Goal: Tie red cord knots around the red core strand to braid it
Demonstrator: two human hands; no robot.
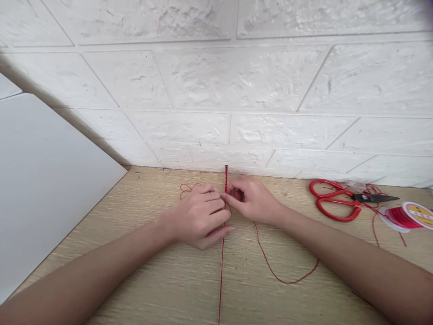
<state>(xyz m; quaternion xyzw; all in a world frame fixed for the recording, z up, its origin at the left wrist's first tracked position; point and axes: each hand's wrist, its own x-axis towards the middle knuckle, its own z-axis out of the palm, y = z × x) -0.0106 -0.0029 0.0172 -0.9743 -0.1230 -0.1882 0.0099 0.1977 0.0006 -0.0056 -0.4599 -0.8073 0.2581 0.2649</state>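
A red braided cord (226,179) hangs from a nail (226,166) at the foot of the wall, and its straight strand (221,275) runs toward me along the board. My left hand (204,216) is closed over the cord from the left, its fingers curled and their tips partly hidden. A thin loop of red thread (187,188) lies just beyond it. From the right, my right hand (248,198) pinches red thread beside the lower end of the braid, thumb and fingertips meeting near the left fingers. A loose red thread (270,268) curves from under my right hand toward the right forearm.
Red-handled scissors (338,201) lie at the right, beside a spool of red thread (402,217) and tangled ends. A white brick-patterned wall (203,90) rises behind the wooden surface (162,280). A white panel (50,180) stands at the left.
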